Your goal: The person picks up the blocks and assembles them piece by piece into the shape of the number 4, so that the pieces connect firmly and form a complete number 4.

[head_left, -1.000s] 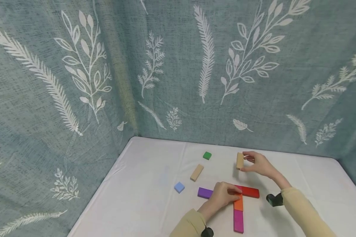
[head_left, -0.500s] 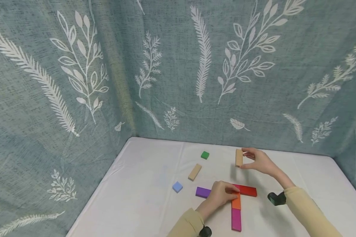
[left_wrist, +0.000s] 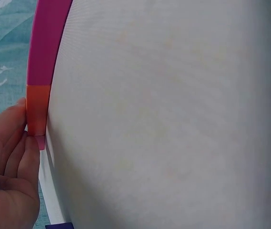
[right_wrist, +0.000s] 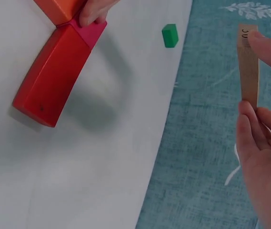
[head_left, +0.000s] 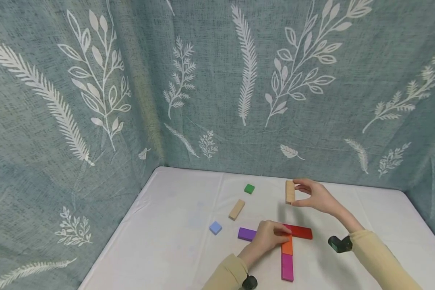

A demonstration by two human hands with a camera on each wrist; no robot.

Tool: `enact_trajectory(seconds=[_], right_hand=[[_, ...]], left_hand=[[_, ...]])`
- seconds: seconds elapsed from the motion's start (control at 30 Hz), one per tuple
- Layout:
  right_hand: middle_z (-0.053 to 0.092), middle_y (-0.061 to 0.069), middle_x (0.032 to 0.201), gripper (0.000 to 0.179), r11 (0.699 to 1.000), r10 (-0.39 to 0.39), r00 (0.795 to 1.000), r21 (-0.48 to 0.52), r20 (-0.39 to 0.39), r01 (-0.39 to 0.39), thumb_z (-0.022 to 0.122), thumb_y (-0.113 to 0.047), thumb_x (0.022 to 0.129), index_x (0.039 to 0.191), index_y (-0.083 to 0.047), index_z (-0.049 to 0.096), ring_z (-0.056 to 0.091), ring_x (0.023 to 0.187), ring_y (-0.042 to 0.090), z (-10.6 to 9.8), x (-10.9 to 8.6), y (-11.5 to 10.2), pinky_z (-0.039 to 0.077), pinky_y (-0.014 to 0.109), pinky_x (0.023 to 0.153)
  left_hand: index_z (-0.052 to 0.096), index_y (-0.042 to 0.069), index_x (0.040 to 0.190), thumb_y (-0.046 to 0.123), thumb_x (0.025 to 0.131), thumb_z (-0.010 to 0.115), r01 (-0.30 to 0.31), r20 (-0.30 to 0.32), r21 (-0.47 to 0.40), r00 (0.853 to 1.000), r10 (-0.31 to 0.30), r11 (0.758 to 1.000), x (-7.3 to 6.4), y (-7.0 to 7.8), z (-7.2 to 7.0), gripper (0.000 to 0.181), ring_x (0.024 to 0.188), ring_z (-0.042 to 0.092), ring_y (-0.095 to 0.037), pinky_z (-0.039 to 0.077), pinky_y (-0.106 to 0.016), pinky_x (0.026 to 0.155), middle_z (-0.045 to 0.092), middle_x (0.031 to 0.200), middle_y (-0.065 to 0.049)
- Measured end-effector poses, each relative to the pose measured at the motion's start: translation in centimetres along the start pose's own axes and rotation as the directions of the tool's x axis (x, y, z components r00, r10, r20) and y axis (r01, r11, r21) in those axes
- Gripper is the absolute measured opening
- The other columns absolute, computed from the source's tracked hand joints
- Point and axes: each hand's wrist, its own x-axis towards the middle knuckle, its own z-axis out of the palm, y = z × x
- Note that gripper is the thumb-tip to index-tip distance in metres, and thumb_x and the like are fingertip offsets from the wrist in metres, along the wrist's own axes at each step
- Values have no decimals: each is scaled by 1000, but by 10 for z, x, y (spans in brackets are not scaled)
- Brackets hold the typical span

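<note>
My right hand [head_left: 317, 197] pinches plain wooden block [head_left: 290, 192] end to end at its 9 o'clock, long axis 12-to-6, above desk [head_left: 174, 225]. Orange block [head_left: 287, 246] lies at 6 o'clock, nearer bent-fingered left hand [head_left: 264, 237]; grip unclear.

The sleeves [head_left: 383, 257] are plain pale yellow, with a small rounded black device [head_left: 340, 244] beside each.

held wooden block [head_left: 290, 192] has risen slightly
</note>
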Motion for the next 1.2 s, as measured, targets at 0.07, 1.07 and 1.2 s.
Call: enact_trajectory(seconds=[0.07, 1.07, 1.2], right_hand=[[50, 27, 134, 75, 1000, -9, 1000, -2, 0, 9, 79, -25, 77, 135, 6, 44, 52, 120, 41, 1, 0, -2, 44, 52, 102], [53, 27, 129, 72, 997, 62, 998, 45, 28, -63, 79, -23, 75, 132, 7, 47, 57, 113, 39, 32, -7, 27, 47, 50, 98], [53, 27, 130, 73, 994, 94, 995, 56, 40, -96, 80, -23, 75, 132, 7, 46, 57, 114, 39, 37, -8, 31, 48, 49, 98]], left_hand=[[77, 12, 91, 11, 77, 77, -4, -1, 1, 1000, 4, 1000, 0, 0, -1, 14, 88, 66, -1, 49, -12, 79, 76, 88, 2], [77, 11, 89, 9, 76, 78, -11, -4, -2, 1000, 11, 1000, 0, 0, 0, 13, 85, 65, 1, 48, -11, 78, 76, 86, 0], [77, 10, 89, 8, 76, 78, -4, -4, -8, 1000, 4, 1000, -1, 0, 1, 13, 84, 66, 1, 48, -10, 77, 76, 86, 0]])
